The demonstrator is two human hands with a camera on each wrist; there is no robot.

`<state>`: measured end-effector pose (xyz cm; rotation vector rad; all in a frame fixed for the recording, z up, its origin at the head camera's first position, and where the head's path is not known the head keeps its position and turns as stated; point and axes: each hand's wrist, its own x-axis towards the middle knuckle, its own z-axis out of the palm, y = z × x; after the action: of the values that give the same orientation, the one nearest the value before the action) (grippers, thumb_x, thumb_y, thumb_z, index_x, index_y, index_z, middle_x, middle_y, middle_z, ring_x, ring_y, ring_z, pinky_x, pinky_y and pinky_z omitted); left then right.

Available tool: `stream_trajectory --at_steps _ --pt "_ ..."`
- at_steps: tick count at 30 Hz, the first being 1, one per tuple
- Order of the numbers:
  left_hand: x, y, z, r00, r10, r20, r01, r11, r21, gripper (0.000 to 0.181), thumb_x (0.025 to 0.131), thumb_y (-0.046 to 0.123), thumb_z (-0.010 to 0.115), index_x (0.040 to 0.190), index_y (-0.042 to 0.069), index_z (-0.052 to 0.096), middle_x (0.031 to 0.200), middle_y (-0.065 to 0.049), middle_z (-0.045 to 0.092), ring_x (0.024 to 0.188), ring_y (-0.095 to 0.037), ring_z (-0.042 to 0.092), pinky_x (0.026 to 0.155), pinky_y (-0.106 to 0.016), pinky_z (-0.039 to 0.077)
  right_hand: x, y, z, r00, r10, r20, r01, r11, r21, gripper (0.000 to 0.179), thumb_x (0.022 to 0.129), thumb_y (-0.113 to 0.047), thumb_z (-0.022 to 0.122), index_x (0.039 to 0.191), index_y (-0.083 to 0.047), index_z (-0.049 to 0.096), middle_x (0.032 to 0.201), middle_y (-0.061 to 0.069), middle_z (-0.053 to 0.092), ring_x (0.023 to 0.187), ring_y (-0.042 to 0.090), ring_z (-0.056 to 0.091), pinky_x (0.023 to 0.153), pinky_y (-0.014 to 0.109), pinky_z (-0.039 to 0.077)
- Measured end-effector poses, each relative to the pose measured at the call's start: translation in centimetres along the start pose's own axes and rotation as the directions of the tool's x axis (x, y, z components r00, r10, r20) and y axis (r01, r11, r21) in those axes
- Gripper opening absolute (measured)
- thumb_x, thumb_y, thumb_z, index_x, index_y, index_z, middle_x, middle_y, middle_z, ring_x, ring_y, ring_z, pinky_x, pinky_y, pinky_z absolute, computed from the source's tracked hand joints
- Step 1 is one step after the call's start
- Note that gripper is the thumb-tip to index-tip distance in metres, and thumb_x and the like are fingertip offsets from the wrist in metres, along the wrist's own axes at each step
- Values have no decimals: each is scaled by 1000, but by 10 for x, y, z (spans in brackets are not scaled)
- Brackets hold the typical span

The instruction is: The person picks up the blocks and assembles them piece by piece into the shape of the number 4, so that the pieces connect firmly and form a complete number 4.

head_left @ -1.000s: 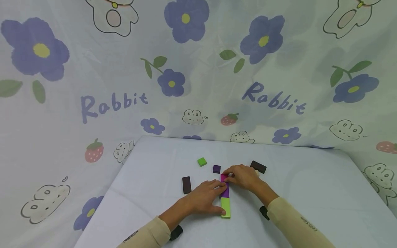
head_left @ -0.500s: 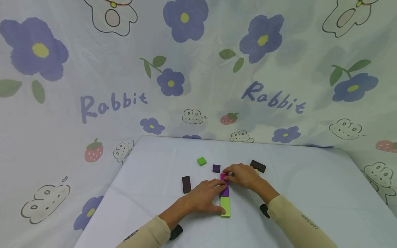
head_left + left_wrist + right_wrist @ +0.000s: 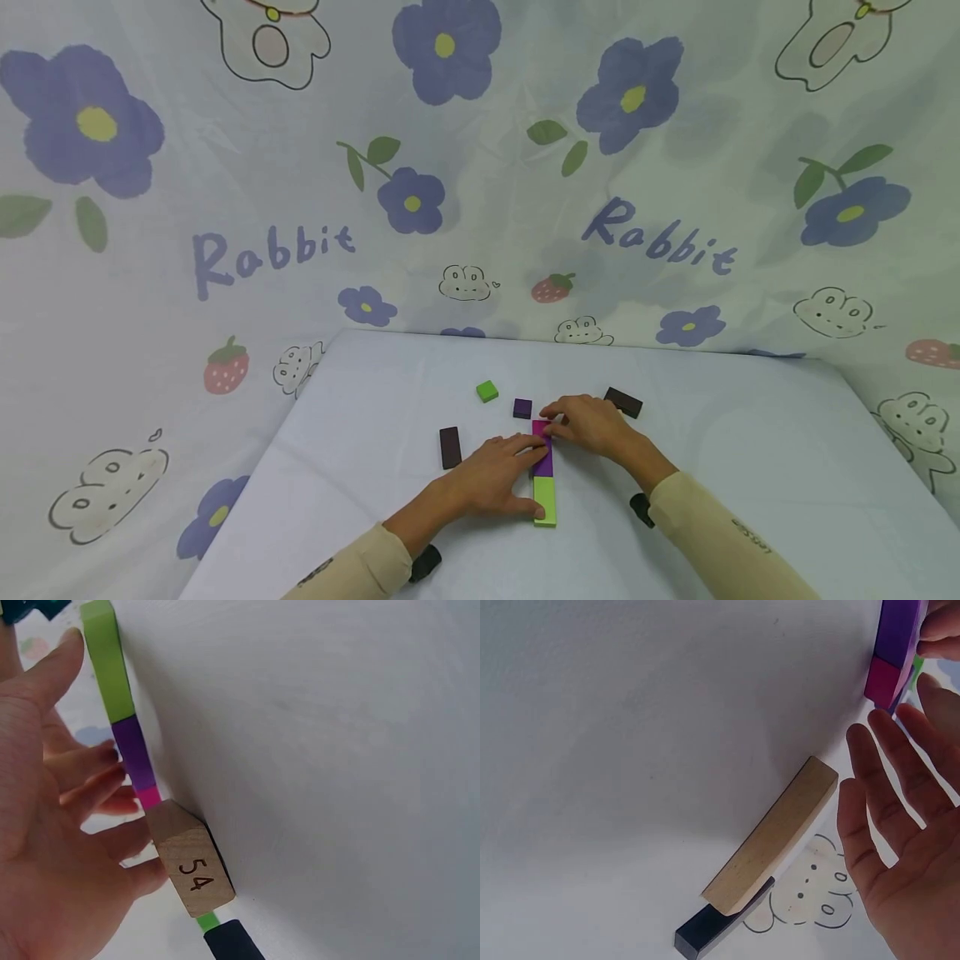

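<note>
A straight row of blocks lies on the table: a lime green block [image 3: 545, 502] nearest me, a purple block [image 3: 544, 464] in the middle and a magenta block [image 3: 538, 427] at the far end. My left hand [image 3: 491, 477] lies along its left side, thumb tip on the lime block and fingertips at the purple one. From the right, my right hand [image 3: 588, 425] reaches to the far end, its fingertips right at the magenta block. In the right wrist view the fingers of the right hand [image 3: 907, 795] are spread and extended, with nothing between them.
A small dark purple block [image 3: 522, 408] and a small green block [image 3: 487, 391] lie beyond the row. Dark blocks lie left [image 3: 450, 448] and right [image 3: 624, 402]. The left wrist view shows a wooden block marked 54 [image 3: 193, 859]; another wooden block [image 3: 772, 836] shows in the right wrist view.
Both hands keep nearly the same place along the row. A pale sliver of block seen earlier beside the right hand is now hidden behind it.
</note>
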<state>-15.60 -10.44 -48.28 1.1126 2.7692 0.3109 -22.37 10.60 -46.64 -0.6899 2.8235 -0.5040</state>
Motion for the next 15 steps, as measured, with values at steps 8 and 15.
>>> stream_trajectory --at_steps 8,15 --pt "0 0 0 1000 -7 -1 7 1000 -29 92 87 68 66 155 12 41 161 -3 35 147 -16 32 116 -43 33 -1 3 1 1000 -11 -20 11 1000 -2 32 92 -31 76 121 -20 75 112 -5 73 98 16 67 81 43 55" --pt "-1 0 0 1000 -19 4 20 998 -58 101 85 70 66 159 12 32 166 -1 25 151 -17 26 118 -43 31 -3 7 2 999 -8 -40 8 1000 -4 31 92 -31 75 121 -19 75 114 -4 73 99 16 67 82 43 56"
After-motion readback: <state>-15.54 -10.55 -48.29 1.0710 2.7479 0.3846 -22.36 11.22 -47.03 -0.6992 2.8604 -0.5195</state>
